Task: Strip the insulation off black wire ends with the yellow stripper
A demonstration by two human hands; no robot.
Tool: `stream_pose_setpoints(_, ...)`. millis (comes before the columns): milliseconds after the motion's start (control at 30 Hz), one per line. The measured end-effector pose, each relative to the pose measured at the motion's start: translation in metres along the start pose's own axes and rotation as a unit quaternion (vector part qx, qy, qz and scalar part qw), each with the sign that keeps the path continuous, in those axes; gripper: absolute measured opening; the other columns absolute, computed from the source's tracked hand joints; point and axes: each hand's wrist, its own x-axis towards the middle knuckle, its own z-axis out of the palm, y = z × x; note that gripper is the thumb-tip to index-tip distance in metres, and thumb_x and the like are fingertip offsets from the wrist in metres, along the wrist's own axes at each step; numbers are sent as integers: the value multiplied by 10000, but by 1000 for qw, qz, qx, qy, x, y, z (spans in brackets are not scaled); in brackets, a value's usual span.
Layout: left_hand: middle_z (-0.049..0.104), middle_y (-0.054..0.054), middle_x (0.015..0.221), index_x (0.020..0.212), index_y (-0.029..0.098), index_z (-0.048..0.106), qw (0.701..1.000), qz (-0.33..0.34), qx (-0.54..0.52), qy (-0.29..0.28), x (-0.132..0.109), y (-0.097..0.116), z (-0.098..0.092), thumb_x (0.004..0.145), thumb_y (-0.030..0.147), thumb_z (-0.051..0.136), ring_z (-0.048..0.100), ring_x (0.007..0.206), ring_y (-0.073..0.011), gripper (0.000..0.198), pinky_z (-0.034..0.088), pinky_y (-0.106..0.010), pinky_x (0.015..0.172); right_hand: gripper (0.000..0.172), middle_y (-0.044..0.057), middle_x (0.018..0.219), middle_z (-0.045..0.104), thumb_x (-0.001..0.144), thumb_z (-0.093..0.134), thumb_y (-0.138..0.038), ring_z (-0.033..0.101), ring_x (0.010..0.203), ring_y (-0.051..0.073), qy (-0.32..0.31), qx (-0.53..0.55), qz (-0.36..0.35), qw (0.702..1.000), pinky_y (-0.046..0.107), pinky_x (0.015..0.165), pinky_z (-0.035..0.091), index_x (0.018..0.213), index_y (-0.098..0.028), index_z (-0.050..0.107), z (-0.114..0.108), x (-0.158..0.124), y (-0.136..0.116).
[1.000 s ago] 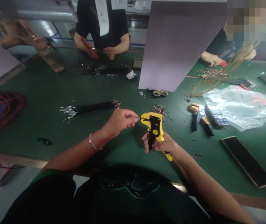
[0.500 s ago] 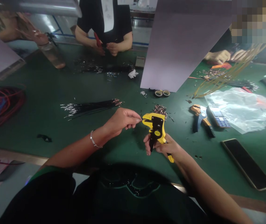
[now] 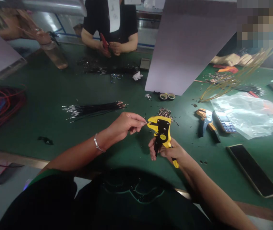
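above the middle of the near edge of the green table (image 3: 117, 88), the left hand (image 3: 130, 124) pinched what looked like one thin dark wire (image 3: 146, 123) while the right hand (image 3: 175, 150) was wrapped round one yellow hand tool (image 3: 164, 129), its nose just beside those fingertips; whether the wire sat inside the nose, i couldn't tell. good work probably called for a straight wire, squared to the nose, fingertips clear, and an even squeeze. beyond the hands lay one heap of small metal pieces (image 3: 164, 112) and one bundle of black wires (image 3: 98, 108), both too dense to count, then two small rings (image 3: 167, 96). toward the near right corner lay one orange-and-dark tool (image 3: 207, 120) and two phones: one keypad phone (image 3: 225, 121), one dark-screened phone (image 3: 253, 171).
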Motion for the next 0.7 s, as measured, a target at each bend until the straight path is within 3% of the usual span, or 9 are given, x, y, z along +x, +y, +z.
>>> stream_pose_setpoints(367, 569, -3, 468, 699, 166, 745, 999, 23, 38, 23, -2, 1, 4, 629, 195, 727, 447, 427, -72, 78, 260, -230, 408, 388, 35, 716, 683, 582, 608, -67, 638, 614, 187, 14, -9, 15, 1000, 374, 645, 528, 960, -130, 671, 2, -2, -2)
stream_pose_setpoints(700, 583, 1, 480, 725, 169, 751, 996, 46, 71, 27, -2, -3, 0, 636, 200, 713, 444, 423, -64, 101, 278, -221, 410, 272, 12, 630, 651, 618, 641, -105, 587, 519, 161, 38, -25, 10, 999, 343, 557, 512, 887, -130, 669, 7, -4, -3)
